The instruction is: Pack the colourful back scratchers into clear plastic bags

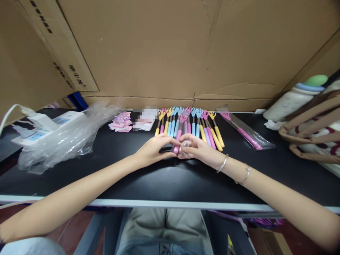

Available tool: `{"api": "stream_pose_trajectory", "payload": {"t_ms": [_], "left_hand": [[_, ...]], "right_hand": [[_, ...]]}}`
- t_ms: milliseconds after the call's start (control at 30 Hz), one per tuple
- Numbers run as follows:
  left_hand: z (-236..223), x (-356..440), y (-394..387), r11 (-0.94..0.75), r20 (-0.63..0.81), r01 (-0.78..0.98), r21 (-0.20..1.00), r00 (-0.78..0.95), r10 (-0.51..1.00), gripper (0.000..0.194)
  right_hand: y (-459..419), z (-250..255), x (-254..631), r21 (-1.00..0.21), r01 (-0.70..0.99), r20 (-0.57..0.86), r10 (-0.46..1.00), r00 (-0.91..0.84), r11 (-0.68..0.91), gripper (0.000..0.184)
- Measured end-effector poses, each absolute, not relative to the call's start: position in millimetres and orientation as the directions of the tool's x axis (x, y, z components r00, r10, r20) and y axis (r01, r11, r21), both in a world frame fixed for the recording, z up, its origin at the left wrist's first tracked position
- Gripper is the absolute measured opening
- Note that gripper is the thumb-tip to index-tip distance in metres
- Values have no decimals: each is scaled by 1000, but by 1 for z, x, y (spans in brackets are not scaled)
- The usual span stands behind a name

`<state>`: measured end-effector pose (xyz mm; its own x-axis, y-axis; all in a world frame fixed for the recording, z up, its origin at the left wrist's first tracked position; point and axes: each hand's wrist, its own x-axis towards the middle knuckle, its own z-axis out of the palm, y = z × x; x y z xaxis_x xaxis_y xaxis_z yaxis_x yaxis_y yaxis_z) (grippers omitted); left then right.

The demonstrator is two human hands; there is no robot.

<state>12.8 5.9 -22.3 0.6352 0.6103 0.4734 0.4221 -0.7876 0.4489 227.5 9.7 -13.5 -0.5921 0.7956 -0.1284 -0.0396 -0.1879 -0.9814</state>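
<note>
Between my hands is a pink back scratcher [179, 134], its claw pointing away from me. Thumb and fingers of my left hand [150, 150] pinch it near the rounded handle end. My right hand [200, 148] is closed on crumpled clear plastic [185, 145] right beside that end; whether the plastic encloses the whole scratcher is hard to see. Just behind lies a row of back scratchers with yellow [218, 138], blue [198, 130], pink and purple handles, partly hidden by my hands. To the right, another pink back scratcher [245, 134] lies in a clear sleeve.
At the left, a clear plastic bag [71, 138] partly covers a white power strip [39, 134]. Small pink cards [120, 123] and a white, partly blurred item [147, 122] lie behind. A bottle [289, 101] and bag [292, 141] stand right; cardboard [164, 49] walls the back.
</note>
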Motion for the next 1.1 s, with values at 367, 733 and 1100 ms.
{"api": "stream_pose_trajectory", "payload": {"t_ms": [367, 733, 1100], "left_hand": [[-26, 10, 6, -838, 540, 458, 296, 643, 543, 21], [-23, 11, 3, -865, 588, 487, 124, 666, 459, 23], [-21, 13, 2, -862, 550, 485, 150, 683, 480, 18]], "right_hand": [[12, -15, 227, -991, 6, -112, 786, -608, -136, 47], [15, -11, 232, -985, 83, -170, 749, -640, -152, 57], [11, -11, 229, -989, 94, -145, 776, -613, -110, 56]]}}
